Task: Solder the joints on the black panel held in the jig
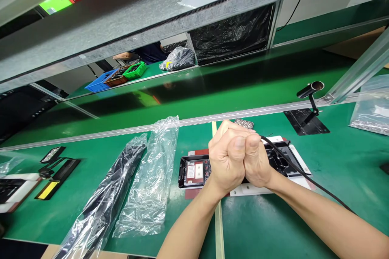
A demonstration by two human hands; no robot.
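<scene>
My left hand (225,154) and my right hand (257,161) are pressed together in the middle of the view. Both are curled into fists, thumbs side by side, and I see nothing held in them. They are above a long black plastic housing (181,172) and cover its middle. The housing lies on a fixture with white blocks (252,189) and dark red plates (194,193). At its left end show a white label and a small light plate. A black cable (326,195) runs from behind my right hand toward the lower right.
Left of the fixture lie a clear plastic bag (148,198) and bagged black parts (109,190). A black bracketed tube (314,87) stands at right, near a bag of small parts (372,107). Coloured bins (100,83) sit beyond the rail. A metal shelf (127,28) hangs overhead.
</scene>
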